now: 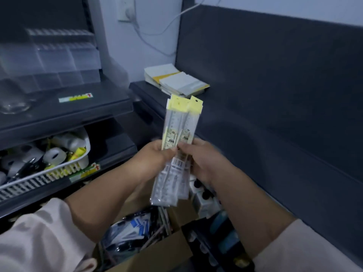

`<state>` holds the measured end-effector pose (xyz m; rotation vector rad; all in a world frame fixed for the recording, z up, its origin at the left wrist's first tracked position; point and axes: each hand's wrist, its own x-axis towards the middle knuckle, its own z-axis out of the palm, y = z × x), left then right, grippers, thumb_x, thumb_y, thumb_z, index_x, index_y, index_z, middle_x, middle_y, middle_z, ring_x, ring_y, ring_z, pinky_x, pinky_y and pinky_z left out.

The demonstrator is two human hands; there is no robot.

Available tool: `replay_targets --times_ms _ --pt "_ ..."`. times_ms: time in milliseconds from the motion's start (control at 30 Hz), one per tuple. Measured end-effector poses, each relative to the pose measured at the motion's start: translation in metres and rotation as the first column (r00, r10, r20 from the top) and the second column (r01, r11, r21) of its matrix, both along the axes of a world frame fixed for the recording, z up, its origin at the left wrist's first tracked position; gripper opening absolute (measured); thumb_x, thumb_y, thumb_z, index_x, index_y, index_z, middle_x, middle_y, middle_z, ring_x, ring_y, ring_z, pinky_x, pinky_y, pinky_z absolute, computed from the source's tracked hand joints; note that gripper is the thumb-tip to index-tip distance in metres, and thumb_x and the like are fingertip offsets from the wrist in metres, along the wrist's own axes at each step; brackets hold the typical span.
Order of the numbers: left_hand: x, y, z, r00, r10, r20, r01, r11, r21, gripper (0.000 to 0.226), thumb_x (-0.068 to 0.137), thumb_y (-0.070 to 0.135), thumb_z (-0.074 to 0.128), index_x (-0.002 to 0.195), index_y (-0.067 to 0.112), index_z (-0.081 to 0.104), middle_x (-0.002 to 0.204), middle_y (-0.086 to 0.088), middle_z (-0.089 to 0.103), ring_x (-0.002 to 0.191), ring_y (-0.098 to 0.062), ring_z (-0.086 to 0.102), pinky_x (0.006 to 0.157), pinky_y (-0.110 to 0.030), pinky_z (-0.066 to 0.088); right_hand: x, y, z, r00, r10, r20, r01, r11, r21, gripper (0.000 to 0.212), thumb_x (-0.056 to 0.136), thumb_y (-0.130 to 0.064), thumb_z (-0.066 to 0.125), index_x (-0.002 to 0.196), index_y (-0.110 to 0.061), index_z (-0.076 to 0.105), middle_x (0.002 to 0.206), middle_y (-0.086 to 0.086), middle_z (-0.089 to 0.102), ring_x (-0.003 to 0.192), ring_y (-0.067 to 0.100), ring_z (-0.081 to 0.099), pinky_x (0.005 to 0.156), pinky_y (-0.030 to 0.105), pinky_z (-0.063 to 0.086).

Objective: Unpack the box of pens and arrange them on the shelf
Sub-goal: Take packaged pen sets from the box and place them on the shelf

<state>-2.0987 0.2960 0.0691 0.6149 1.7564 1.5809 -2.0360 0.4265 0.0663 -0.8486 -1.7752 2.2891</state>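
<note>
A bundle of long clear packets (181,124) with yellow header cards stands upright at the middle of the view. My left hand (155,156) grips the bundle from the left around its middle. My right hand (200,158) grips it from the right at the same height. What lies inside the packets is too blurred to tell. Below my arms an open cardboard box (157,254) holds more packaged stationery with blue and white labels. A dark shelf unit (64,108) stands to the left.
The lower left shelf carries a white slotted basket (39,177) of paper rolls and small items. Clear plastic dividers (59,61) fill the upper shelf. A stack of white and yellow booklets (176,81) lies on a dark ledge behind. A dark panel (275,95) fills the right.
</note>
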Motion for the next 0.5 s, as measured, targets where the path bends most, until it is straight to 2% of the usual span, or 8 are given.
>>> replay_targets --times_ms 67,100,233,300,367,500 --pt "0.008 0.016 0.008 0.999 0.013 0.04 -0.013 1.0 -0.004 0.021 0.098 0.02 0.051 0.11 0.012 0.066 0.101 -0.01 0.073 0.096 -0.029 0.069 0.09 -0.044 0.053 0.015 0.015 0.011 0.999 -0.032 -0.024 0.031 0.999 -0.021 0.026 0.095 -0.008 0.055 0.121 -0.003 0.059 0.112 0.017 0.069 0.103 0.034 0.066 0.087 0.047 0.054" --pt "0.013 0.025 0.012 0.997 0.019 0.069 -0.019 1.0 0.0 0.022 0.098 0.019 0.051 0.111 0.01 0.065 0.101 -0.012 0.073 0.096 -0.031 0.068 0.089 -0.044 0.053 0.022 0.023 0.015 0.998 -0.042 -0.042 0.041 0.999 -0.034 0.027 0.095 -0.006 0.054 0.121 -0.003 0.059 0.112 0.017 0.069 0.102 0.033 0.067 0.085 0.046 0.055" --pt "0.033 0.064 0.019 0.976 0.05 0.212 -0.059 0.998 0.036 0.023 0.099 0.015 0.048 0.115 0.008 0.062 0.1 -0.016 0.072 0.086 -0.029 0.071 0.067 -0.037 0.058 0.057 0.059 0.024 0.99 -0.112 -0.09 0.1 0.987 -0.128 0.026 0.096 0.0 0.048 0.119 -0.001 0.059 0.106 0.018 0.07 0.084 0.028 0.069 0.066 0.036 0.057" --pt "0.043 0.085 0.023 0.955 0.06 0.292 -0.076 0.996 0.044 0.024 0.099 0.015 0.047 0.117 0.007 0.061 0.101 -0.016 0.072 0.081 -0.028 0.07 0.058 -0.035 0.057 0.074 0.081 0.022 0.981 -0.176 -0.081 0.16 0.971 -0.176 0.028 0.096 0.0 0.047 0.122 -0.001 0.056 0.11 0.02 0.068 0.089 0.032 0.068 0.07 0.041 0.057" --pt "0.054 0.106 0.029 0.933 0.071 0.354 -0.087 0.996 0.028 0.025 0.1 0.016 0.046 0.12 0.008 0.058 0.103 -0.017 0.07 0.079 -0.029 0.069 0.056 -0.039 0.058 0.091 0.105 0.019 0.969 -0.236 -0.076 0.215 0.953 -0.213 0.03 0.096 0.001 0.046 0.125 0.0 0.052 0.116 0.023 0.065 0.097 0.037 0.066 0.078 0.051 0.055" --pt "0.078 0.15 0.033 0.924 0.077 0.375 -0.081 0.997 -0.003 0.025 0.101 0.016 0.042 0.123 0.008 0.051 0.099 -0.02 0.069 0.078 -0.032 0.066 0.072 -0.05 0.056 0.13 0.152 0.02 0.963 -0.256 -0.085 0.234 0.949 -0.213 0.028 0.098 0.001 0.041 0.124 -0.004 0.05 0.118 0.024 0.064 0.098 0.039 0.066 0.084 0.058 0.052"
